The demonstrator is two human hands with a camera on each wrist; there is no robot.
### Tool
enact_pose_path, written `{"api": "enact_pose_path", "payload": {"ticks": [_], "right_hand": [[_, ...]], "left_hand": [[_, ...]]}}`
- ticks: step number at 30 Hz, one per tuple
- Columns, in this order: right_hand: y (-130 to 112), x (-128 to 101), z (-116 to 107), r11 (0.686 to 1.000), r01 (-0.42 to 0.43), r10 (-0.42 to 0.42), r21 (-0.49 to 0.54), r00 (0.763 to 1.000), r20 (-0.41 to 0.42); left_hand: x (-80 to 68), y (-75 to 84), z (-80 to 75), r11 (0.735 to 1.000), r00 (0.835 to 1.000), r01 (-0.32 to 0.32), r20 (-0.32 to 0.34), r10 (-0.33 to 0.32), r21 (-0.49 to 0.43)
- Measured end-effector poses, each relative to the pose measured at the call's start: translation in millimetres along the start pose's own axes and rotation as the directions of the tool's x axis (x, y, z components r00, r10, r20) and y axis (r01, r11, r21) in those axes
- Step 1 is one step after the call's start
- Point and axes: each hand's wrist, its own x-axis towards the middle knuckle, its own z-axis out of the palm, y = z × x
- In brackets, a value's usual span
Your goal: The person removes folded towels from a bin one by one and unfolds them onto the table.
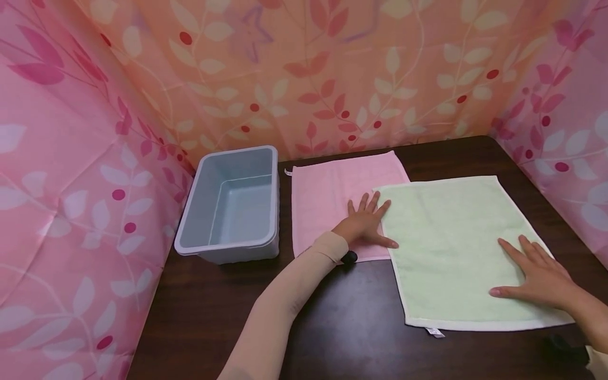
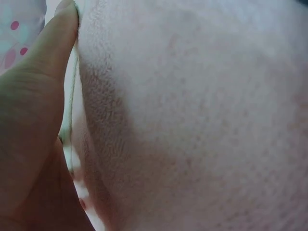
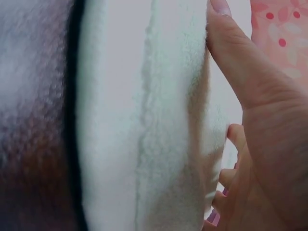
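Note:
A pale green towel (image 1: 451,248) with white edges lies spread flat on the right of the table, its left edge overlapping a pink towel (image 1: 323,206). My left hand (image 1: 364,224) rests with fingers spread where the two towels meet, thumb and fingertips at the green towel's left edge. On the green towel's right part lies my right hand (image 1: 541,274), fingers spread and extended. The left wrist view shows the thumb (image 2: 53,43) over pink cloth; in the right wrist view the thumb (image 3: 240,53) and fingers lie along the pale green cloth.
To the left stands a grey plastic bin (image 1: 201,248) with nothing visible inside. Dark wooden table (image 1: 342,327) shows in front of the towels. Floral curtains (image 1: 304,79) hang behind and at both sides. A small white tag (image 1: 434,333) sticks out from the green towel's near edge.

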Motion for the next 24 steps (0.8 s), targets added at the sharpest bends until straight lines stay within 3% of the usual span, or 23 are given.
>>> {"api": "enact_pose_path", "payload": {"ticks": [8,15,19,24], "right_hand": [[1,2,-1,1.0,0.003,-0.003,-0.013,1.0,0.006],[-9,9,-19,1.0,-0.001,0.003,-0.03,0.998,0.055],[-22,18,-33,0.997,0.047,-0.045,-0.058,0.998,0.04],[-44,31,-47,0.99,0.13,-0.13,-0.06,0.991,-0.01]], "left_hand": [[1.5,-2.4,3.9,1.0,1.0,0.007,0.002,-0.007,-0.016],[4.8,-4.2,8.9,1.0,1.0,0.002,-0.026,-0.002,0.005],[7.2,-5.4,13.2,1.0,0.999,-0.012,-0.048,0.012,0.012],[2.2,-12.3,17.4,0.998,0.996,-0.035,-0.084,0.032,-0.043]]}}
